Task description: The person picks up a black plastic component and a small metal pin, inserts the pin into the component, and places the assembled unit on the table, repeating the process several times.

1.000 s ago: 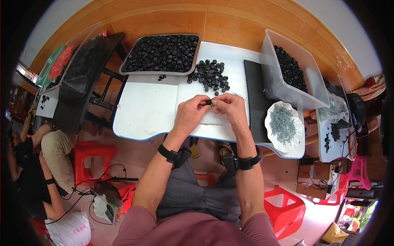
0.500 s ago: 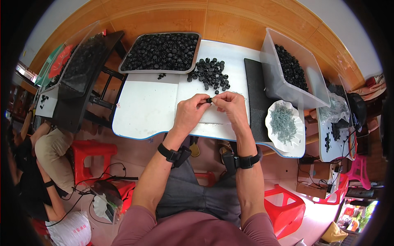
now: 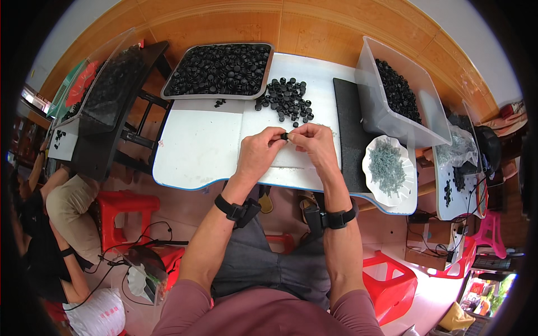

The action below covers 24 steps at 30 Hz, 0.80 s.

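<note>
Above the table's front part, my left hand (image 3: pixel 259 152) pinches a small round black cap (image 3: pixel 284 136) between thumb and forefinger. My right hand (image 3: pixel 316 147) is closed in a pinch against the cap's right side; anything small between its fingertips cannot be made out. Just beyond both hands lies a loose heap of similar black caps (image 3: pixel 287 99) on the white table (image 3: pixel 196 145). To the right of my right hand, a white scalloped bowl (image 3: pixel 368 163) holds many thin grey-green pins (image 3: pixel 386 168).
A metal tray (image 3: pixel 218 97) full of black caps stands at the back left. A clear plastic bin (image 3: pixel 386 117) of black parts sits at the back right, beside a dark mat (image 3: pixel 350 134). Red stools (image 3: pixel 389 285) stand below. Another person (image 3: pixel 50 241) sits at left.
Both hands stay at nearly the same place with the cap between them. The view has shifted very slightly; nothing else visibly moved.
</note>
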{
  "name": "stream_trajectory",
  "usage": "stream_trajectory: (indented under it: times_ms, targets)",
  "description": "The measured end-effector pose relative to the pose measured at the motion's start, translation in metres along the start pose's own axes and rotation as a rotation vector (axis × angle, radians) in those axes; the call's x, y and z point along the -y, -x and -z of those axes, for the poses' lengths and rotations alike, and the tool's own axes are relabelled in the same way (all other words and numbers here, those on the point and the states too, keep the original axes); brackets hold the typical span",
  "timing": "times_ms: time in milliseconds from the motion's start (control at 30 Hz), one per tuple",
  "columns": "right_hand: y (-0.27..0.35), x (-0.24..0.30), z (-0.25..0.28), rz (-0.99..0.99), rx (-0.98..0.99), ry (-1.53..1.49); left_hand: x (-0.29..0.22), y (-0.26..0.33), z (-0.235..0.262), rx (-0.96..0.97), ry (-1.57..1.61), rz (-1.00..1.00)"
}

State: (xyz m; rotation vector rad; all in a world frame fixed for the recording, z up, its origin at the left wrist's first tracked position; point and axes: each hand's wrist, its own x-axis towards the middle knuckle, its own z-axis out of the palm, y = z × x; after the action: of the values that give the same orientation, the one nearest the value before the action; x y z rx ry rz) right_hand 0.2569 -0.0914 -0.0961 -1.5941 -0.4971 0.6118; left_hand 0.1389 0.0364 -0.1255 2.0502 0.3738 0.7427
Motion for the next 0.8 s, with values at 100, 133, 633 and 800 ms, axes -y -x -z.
stream_trajectory:
  times_ms: [100, 133, 633, 800]
  targets:
    - [-0.001, -0.002, -0.001, 0.012, 0.002, -0.004, -0.002, -0.001, 0.000, 0.001, -0.005, 0.023]
    - [-0.001, -0.003, -0.001, 0.012, 0.002, -0.005, -0.002, -0.001, 0.001, 0.003, -0.010, 0.038]
    - [-0.004, -0.008, 0.000, 0.038, 0.086, 0.081, 0.003, -0.003, 0.004, 0.039, 0.064, 0.071]
    - [0.001, -0.017, 0.000, 0.107, 0.057, 0.092, -0.006, -0.006, 0.007, 0.100, 0.139, 0.173]
